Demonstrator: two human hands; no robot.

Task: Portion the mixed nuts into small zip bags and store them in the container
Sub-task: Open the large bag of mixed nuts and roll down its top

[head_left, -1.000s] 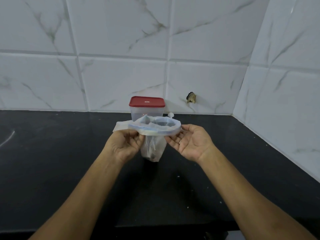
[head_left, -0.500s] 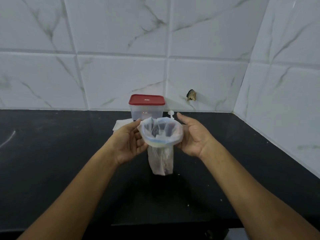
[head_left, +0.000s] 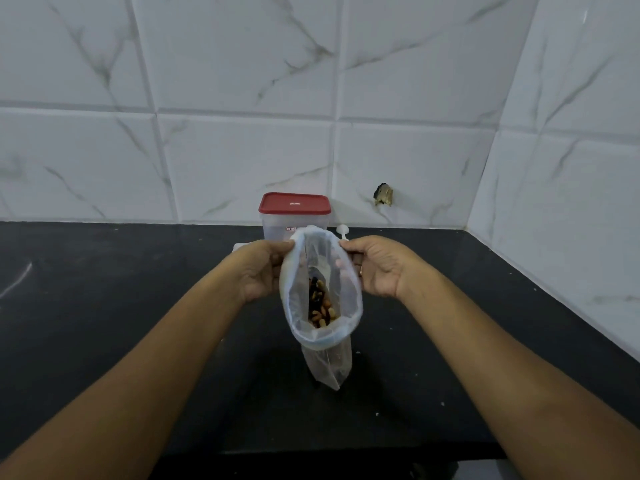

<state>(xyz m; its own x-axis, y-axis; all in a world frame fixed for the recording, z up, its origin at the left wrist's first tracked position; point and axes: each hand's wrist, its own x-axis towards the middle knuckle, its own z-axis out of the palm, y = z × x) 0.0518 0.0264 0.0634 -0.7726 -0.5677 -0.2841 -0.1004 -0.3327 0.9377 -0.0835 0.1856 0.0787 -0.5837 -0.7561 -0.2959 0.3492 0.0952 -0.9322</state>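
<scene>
- While I have the left hand point(head_left: 258, 271) pinching the left rim of the zip bag point(head_left: 303, 303) between thumb and curled fingers, I'd hold that pinch firm and high on the rim, so the mouth gapes wide and the film doesn't fold inward.
- Behind the hands, the container point(head_left: 294, 225) stands at the back of the black counter point(head_left: 104, 323) against the tiled wall. Its red lid point(head_left: 294, 203) is on, and I judge it must come off before any portion can be stored.
- The bag hangs between the two hands above the counter, its mouth tipped towards the camera, and the mixed nuts point(head_left: 320, 306) lie low inside it. I can't tell whether its bottom corner touches the counter.
- From this I take the step to be opening the bag for portioning. To do it well I'd hang it upright so the nuts sit at the bottom, well below the zip.
- A small white scoop point(head_left: 342, 231) pokes up just right of the container, near enough to reach for.
- The right hand point(head_left: 379, 270) grips the right rim, fingers curled round it. I'd hold both sides level — let one drop and the nuts slide towards the lip.
</scene>
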